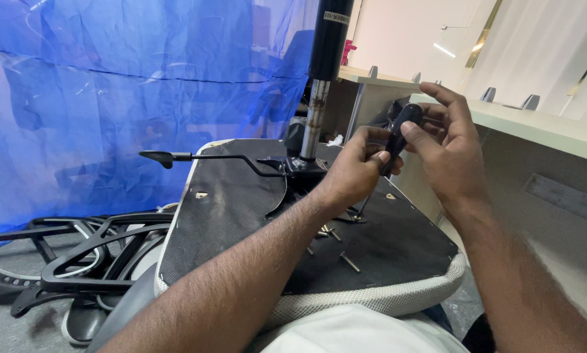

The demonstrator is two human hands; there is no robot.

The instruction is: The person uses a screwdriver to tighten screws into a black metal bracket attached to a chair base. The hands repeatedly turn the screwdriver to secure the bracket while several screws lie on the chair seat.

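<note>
Black-handled screwdriver [398, 134], tilted, in both hands, tip on upturned seat [241, 216].

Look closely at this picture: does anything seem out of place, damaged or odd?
Yes. The chair seat lies upside down, its gas cylinder pointing up with rust-like marks on the shaft. Loose bolts lie scattered on the underside. Both hands, left hand and right hand, grip a screwdriver.

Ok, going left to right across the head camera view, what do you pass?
Black plastic chair frame on the floor → black adjustment lever's paddle tip → upright black gas-lift cylinder → left hand → black-handled screwdriver → right hand → pale desk top.
</note>
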